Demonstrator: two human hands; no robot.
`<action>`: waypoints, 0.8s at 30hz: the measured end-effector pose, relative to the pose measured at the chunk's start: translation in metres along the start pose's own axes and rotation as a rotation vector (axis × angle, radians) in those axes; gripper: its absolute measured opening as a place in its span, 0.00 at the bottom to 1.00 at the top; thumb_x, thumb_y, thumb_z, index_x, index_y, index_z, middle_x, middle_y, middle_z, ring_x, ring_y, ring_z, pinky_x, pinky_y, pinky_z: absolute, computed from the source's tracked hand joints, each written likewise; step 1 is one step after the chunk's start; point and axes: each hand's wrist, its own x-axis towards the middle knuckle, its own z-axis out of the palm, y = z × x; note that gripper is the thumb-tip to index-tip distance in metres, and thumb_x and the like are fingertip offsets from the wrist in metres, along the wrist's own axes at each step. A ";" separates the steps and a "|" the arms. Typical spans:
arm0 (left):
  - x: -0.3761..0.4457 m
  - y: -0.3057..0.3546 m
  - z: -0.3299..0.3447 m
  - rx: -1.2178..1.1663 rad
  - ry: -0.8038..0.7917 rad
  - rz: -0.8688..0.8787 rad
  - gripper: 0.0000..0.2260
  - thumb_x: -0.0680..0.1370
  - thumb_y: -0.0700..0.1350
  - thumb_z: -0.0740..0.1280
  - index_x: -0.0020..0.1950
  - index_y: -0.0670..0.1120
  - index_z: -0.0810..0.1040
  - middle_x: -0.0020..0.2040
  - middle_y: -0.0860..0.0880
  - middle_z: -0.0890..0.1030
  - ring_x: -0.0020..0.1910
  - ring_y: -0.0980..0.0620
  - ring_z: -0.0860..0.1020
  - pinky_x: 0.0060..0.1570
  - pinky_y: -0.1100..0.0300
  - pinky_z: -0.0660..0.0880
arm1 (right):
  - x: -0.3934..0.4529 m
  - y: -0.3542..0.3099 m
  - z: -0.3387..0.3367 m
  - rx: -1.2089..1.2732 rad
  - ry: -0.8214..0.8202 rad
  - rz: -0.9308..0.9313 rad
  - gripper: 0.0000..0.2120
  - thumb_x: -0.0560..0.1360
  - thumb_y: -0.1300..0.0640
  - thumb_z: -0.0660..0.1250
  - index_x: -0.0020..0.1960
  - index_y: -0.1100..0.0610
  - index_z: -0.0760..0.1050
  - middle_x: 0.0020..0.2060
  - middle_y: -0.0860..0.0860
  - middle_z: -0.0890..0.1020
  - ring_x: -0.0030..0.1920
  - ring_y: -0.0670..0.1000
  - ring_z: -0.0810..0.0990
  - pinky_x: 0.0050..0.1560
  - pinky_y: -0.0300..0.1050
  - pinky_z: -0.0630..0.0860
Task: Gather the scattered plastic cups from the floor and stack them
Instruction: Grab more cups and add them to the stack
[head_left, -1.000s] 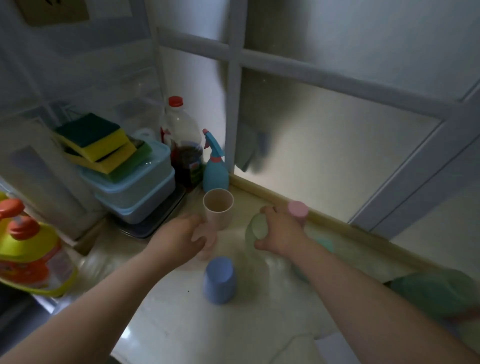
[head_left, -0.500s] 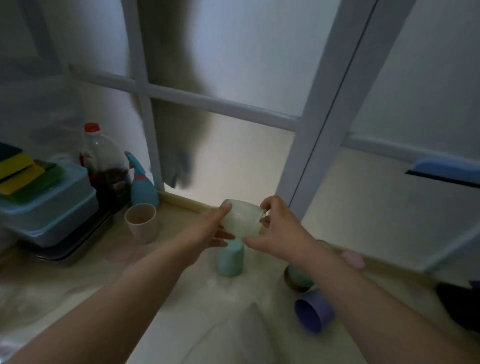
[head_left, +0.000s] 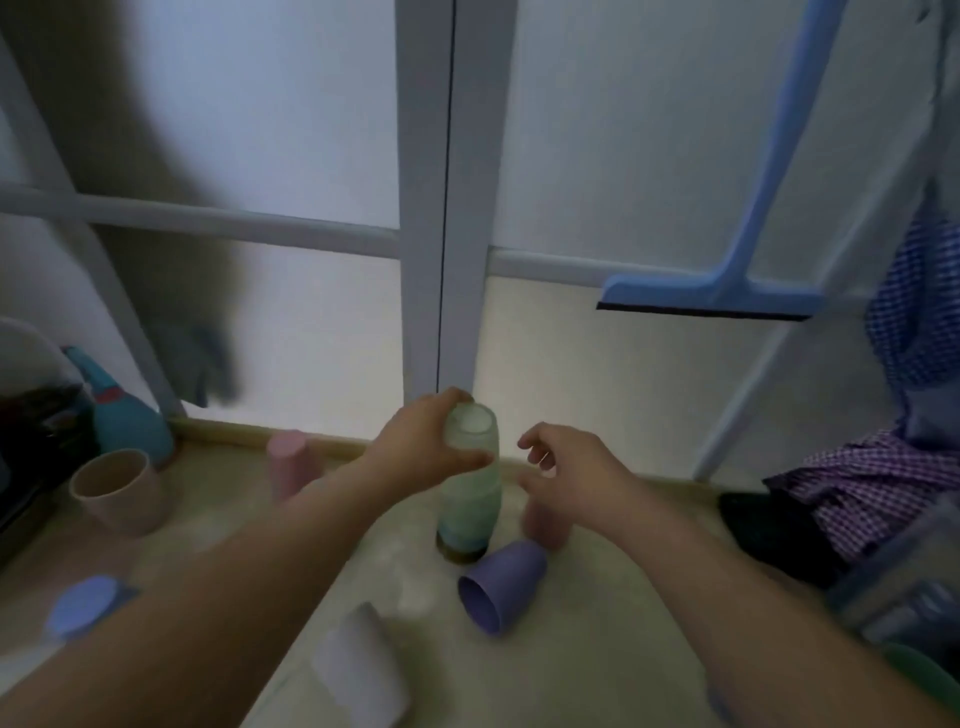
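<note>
The left hand (head_left: 431, 441) grips the top of the upright cup stack (head_left: 470, 488) on the floor, the right hand (head_left: 566, 467) hovers half-open and empty just right of it, while a purple cup (head_left: 501, 584) lies tipped against the stack's base, a pink cup (head_left: 288, 462) stands left, a beige cup (head_left: 117, 491) farther left.

Nothing here can be read: no lettering, label, brand or number shows on any of the things on the floor (all of it rather blurred).

Matt, smooth plastic cups (head_left: 470, 488) stand stacked under the left hand (head_left: 434, 441), a checked cloth (head_left: 878, 483) lies right of the right hand (head_left: 566, 462).
</note>
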 end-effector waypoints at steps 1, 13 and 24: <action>0.002 0.000 0.011 0.018 -0.012 -0.008 0.28 0.66 0.55 0.74 0.63 0.52 0.69 0.59 0.48 0.77 0.54 0.49 0.76 0.54 0.54 0.76 | -0.004 0.008 0.001 0.002 -0.009 0.014 0.16 0.71 0.55 0.68 0.58 0.56 0.75 0.46 0.50 0.78 0.49 0.51 0.77 0.52 0.43 0.73; -0.008 -0.015 0.031 0.095 -0.024 -0.030 0.30 0.71 0.53 0.70 0.70 0.49 0.64 0.64 0.45 0.74 0.59 0.45 0.75 0.58 0.52 0.74 | -0.014 0.019 0.044 0.029 -0.188 -0.026 0.13 0.71 0.56 0.68 0.55 0.54 0.75 0.41 0.49 0.78 0.43 0.50 0.78 0.49 0.44 0.76; -0.102 -0.173 -0.127 0.230 0.186 -0.359 0.14 0.74 0.47 0.66 0.58 0.45 0.76 0.54 0.45 0.81 0.52 0.46 0.79 0.50 0.57 0.73 | 0.041 -0.154 0.156 -0.003 -0.333 -0.330 0.11 0.71 0.55 0.65 0.53 0.54 0.74 0.42 0.48 0.76 0.43 0.50 0.76 0.42 0.42 0.71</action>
